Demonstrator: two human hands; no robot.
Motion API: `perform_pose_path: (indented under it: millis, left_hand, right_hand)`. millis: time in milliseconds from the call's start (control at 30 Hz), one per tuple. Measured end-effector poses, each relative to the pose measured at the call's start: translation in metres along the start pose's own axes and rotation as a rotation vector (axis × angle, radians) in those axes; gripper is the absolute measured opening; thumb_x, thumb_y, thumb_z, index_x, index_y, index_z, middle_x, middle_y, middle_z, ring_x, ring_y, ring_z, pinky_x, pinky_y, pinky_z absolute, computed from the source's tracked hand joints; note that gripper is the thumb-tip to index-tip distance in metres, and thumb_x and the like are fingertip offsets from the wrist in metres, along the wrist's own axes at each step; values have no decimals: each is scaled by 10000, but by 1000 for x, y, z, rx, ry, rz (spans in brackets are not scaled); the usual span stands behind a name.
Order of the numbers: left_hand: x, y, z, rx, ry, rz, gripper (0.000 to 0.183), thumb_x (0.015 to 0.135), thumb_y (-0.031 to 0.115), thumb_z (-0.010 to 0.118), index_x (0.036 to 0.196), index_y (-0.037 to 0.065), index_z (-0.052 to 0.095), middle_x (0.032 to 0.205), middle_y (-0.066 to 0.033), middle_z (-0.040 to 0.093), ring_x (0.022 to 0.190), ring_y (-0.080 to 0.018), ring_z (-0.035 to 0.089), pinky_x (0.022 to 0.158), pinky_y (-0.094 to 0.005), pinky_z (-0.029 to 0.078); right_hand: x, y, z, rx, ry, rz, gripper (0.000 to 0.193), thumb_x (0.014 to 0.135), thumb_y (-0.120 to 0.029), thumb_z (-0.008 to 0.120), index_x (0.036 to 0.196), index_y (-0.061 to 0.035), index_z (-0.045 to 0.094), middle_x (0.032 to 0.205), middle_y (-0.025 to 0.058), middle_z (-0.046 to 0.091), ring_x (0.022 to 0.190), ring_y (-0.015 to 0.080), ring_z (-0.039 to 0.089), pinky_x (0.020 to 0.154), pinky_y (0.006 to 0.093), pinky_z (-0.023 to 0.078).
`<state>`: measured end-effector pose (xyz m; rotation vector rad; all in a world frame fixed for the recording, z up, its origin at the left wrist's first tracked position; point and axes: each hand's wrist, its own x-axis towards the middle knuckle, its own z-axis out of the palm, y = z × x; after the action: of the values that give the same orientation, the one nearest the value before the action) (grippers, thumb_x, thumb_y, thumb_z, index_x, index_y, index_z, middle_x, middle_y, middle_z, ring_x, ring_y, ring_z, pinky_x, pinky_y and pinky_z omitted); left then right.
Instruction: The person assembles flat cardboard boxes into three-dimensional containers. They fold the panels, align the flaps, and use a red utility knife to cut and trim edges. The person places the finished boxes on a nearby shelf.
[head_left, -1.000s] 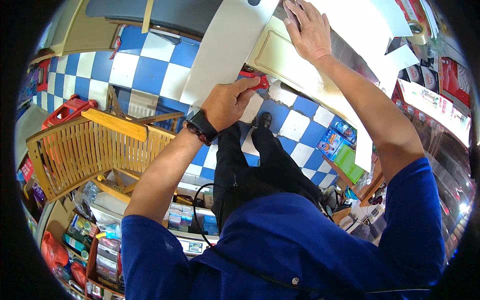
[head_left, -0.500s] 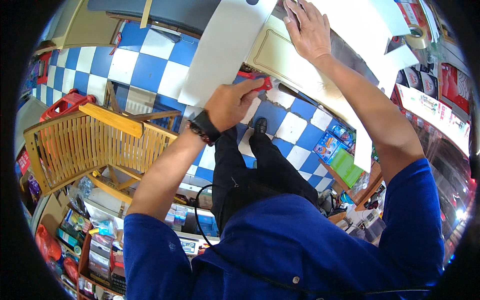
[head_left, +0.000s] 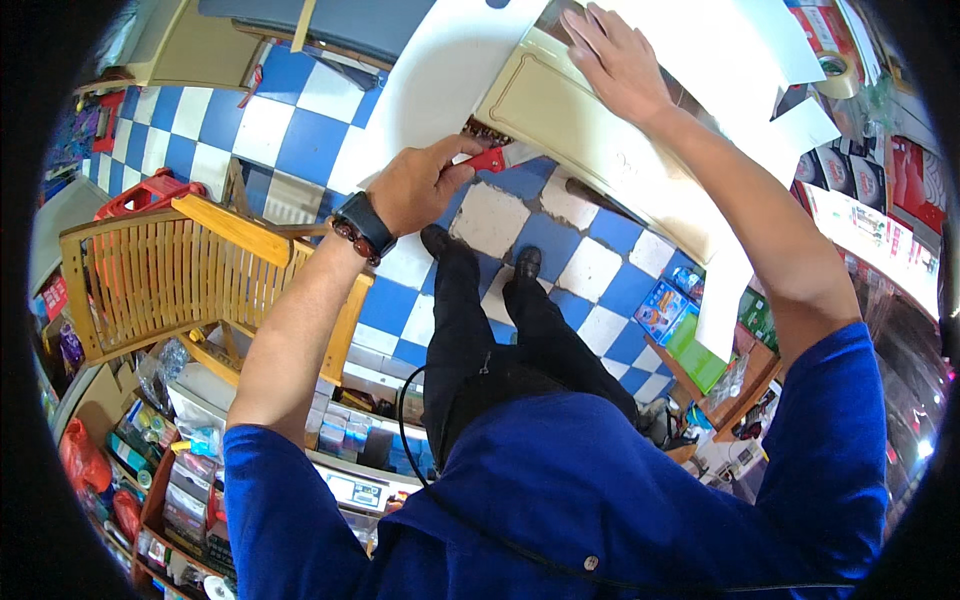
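Note:
My left hand (head_left: 415, 188) is closed round the red handle of a knife (head_left: 487, 160). Its pale, wide blade points right, just off the near edge of a cream panel (head_left: 570, 115) with a moulded border line. Beyond that hand a long white sheet (head_left: 440, 75) hangs over the panel's left side, curving down. My right hand (head_left: 628, 68) lies at the panel's far side with its fingers stretched out, beside a large white sheet (head_left: 715, 50). Whether its fingertips press on the sheet or the panel, I cannot tell.
At left stand a slatted wooden folding chair (head_left: 180, 275) and a red plastic stool (head_left: 150, 190). A tape roll (head_left: 838, 75) lies at far right. Boxes, one green (head_left: 697, 355), sit on a low wooden stand. My shoes (head_left: 528, 263) are on blue-and-white tiles (head_left: 488, 220).
My left hand has moved left with the knife, and the blade now shows. The left white sheet bends more. My right hand has moved only slightly.

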<state>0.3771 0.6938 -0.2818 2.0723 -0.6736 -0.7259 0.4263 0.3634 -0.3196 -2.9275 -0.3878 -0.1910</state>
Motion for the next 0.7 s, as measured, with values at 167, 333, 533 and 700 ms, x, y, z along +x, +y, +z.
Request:
perform_pose_path:
  millis: [167,333,533,700]
  left_hand:
    - [4,-17,-3,-66,-4,26,309,1017,173,555,1301,71,620,768,-88,653,617,-153,542,574,-298,454]
    - [2,1,-10,-132,-102,-202,293,980,94,572,1259,66,656,981,-169,730,761,-230,683,723,-314,541]
    - [9,7,35,-136,54,16,306,974,117,596,1273,64,630,890,-160,723,670,-225,673,594,-309,509]
    - [0,3,47,-213,121,112,327,956,115,621,1275,46,621,968,-203,722,727,-278,704,647,-326,537]
  right_hand:
    - [-20,12,-8,-112,6,24,421,1051,-385,371,1452,-303,464,1534,102,394,1420,308,352,1179,489,250]
    - [-22,22,-4,-1,34,36,416,1040,-351,377,1446,-314,463,1529,98,398,1437,314,326,1197,496,214]
    - [-20,5,-11,-3,11,124,436,992,-320,443,1417,-229,479,1487,150,421,1394,369,358,1154,596,233]
    - [-22,18,-4,-133,8,135,435,1041,-348,333,1465,-354,425,1558,80,361,1456,311,296,1195,562,187]
